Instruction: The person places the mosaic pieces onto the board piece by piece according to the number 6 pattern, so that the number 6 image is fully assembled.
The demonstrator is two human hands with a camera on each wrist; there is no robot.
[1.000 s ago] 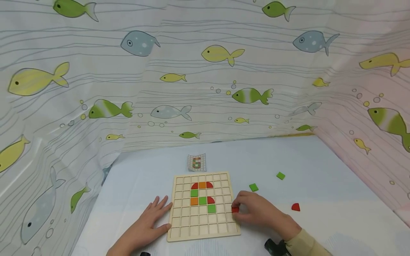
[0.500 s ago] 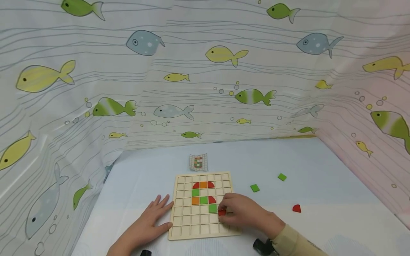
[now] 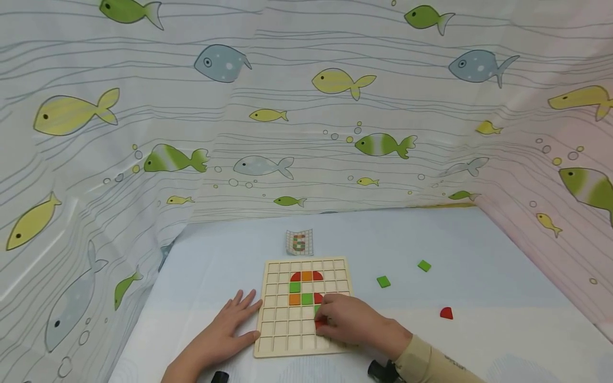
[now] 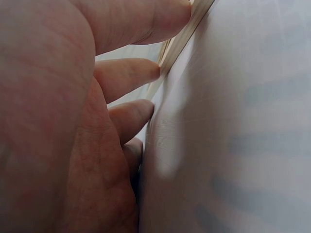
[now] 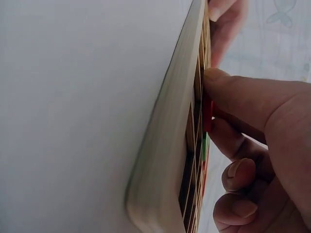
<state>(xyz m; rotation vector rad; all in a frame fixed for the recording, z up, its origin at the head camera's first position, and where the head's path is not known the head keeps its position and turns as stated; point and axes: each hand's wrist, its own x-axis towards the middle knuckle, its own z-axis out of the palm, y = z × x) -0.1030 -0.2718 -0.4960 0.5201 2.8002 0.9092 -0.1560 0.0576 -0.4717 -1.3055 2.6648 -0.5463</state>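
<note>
A wooden grid board (image 3: 287, 344) lies on the table, with red, orange and green tiles in some of its cells. My right hand (image 3: 356, 321) is over the board's right part and pinches a red tile (image 5: 208, 114) between thumb and finger, at a cell just below a green tile (image 3: 317, 308). The right hand hides part of that green tile and of the held one. My left hand (image 3: 222, 332) lies at the board's left edge, fingers spread and straight, with fingertips touching the rim (image 4: 167, 60).
Behind the board lies a small pattern card (image 3: 299, 242). Two loose green tiles, the nearer green tile (image 3: 383, 282) and the farther green tile (image 3: 424, 265), lie to the right, with a red rounded tile (image 3: 446, 313) closer to me. A fish-print cloth (image 3: 287, 133) stands behind.
My right hand has carried the red tile leftward from the board's right edge to the cell under the green tile. My left hand has stayed at the left edge.
</note>
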